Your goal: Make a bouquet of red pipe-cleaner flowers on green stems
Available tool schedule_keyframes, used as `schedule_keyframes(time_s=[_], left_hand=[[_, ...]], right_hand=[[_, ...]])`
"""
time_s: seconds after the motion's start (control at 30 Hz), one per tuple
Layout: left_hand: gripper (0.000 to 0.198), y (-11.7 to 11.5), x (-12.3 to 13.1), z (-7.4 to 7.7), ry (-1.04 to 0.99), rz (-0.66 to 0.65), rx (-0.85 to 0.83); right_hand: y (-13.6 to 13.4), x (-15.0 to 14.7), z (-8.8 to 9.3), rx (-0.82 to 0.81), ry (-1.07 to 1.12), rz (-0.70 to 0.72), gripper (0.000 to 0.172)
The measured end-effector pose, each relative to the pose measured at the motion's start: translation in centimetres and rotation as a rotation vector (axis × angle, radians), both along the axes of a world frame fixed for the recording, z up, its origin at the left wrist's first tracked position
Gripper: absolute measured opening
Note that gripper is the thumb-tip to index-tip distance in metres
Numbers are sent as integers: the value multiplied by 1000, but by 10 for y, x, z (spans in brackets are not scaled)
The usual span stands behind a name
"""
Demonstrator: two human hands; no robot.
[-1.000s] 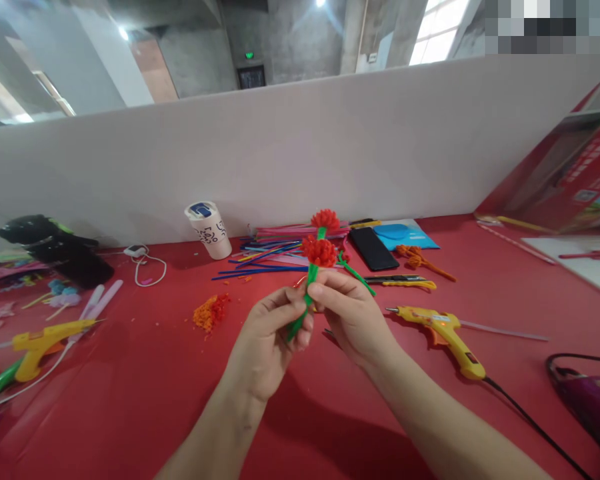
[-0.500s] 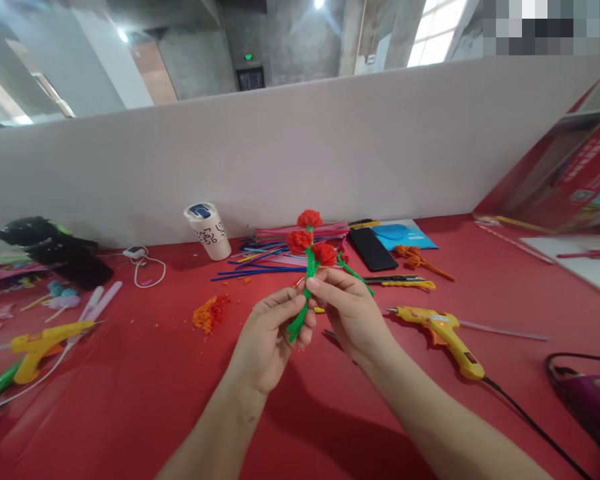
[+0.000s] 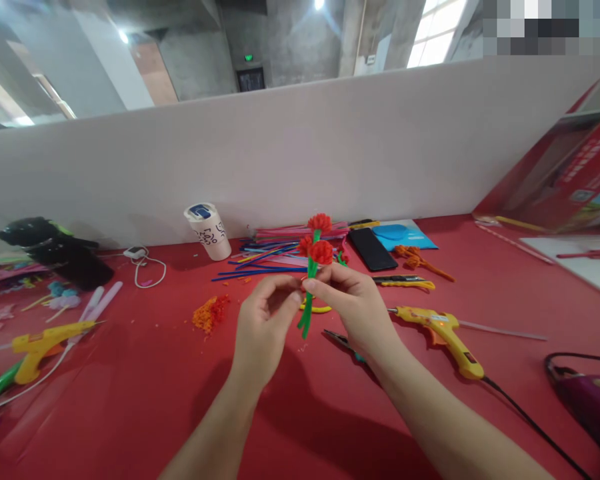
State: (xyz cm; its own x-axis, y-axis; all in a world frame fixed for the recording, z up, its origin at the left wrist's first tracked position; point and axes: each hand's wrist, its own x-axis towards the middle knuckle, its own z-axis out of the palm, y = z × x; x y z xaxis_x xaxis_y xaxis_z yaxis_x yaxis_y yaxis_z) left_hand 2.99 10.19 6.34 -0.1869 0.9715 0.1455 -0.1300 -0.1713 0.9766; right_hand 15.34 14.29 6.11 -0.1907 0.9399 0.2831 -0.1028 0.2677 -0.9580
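Between my hands a small bunch of red pipe-cleaner flowers [image 3: 322,252] stands upright on green stems. My right hand [image 3: 347,297] pinches the stems just below the blooms. The fingers of my left hand [image 3: 273,310] are curled in a pinch at the left side of the stems; what lies between its fingertips is too small to make out. Behind the stems a yellow curved piece [image 3: 323,309] lies on the red table [image 3: 180,400]. Pliers [image 3: 341,339] lie partly under my right wrist.
Yellow glue guns lie at the right [image 3: 440,327] and left [image 3: 45,343]. Behind are a white cup [image 3: 211,233], pipe cleaners [image 3: 265,260], a phone [image 3: 373,249] and a cutter [image 3: 403,282]. Orange scraps [image 3: 209,315] lie left of my hands; a black object [image 3: 60,253] stands further left.
The flowers have turned, and their stem ends swung slightly right. My left fingers have moved up from the lower stems, uncovering them. More of the pliers and the yellow piece shows.
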Motion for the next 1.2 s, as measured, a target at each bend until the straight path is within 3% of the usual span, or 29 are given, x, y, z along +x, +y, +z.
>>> schedule_keyframes(time_s=[0.13, 0.23, 0.3, 0.37, 0.43, 0.6, 0.73, 0.8, 1.0, 1.2], left_hand=[[11, 5, -3, -4, -98, 4, -67], [12, 9, -3, -6, -234, 35, -82], [14, 11, -4, -5, -358, 59, -94], [16, 12, -6, -3, -471, 81, -115], [17, 12, -9, -1, -514, 106, -105], [13, 9, -13, 4, -450, 90, -17], [14, 4, -12, 5, -296, -58, -26], [13, 2, -11, 3, -201, -72, -21], [13, -5, -9, -11, 54, 41, 17], [13, -19, -14, -24, -36, -49, -120]], right_hand=[[-2, -1, 2, 281, -382, -66, 24], [-7, -3, 3, 433, -535, -72, 19], [-9, -3, 4, 383, -515, -17, 13], [-9, -1, 5, 195, -401, 108, 3], [-8, 0, 5, -3, -266, 244, 13], [-8, 0, 7, -208, -72, 367, 7], [-12, 0, 8, -322, 112, 409, 9], [-16, 2, 6, -364, 166, 446, 11], [-31, 9, -5, -226, -40, 316, 13], [-41, 15, -23, -78, -309, 345, 17]])
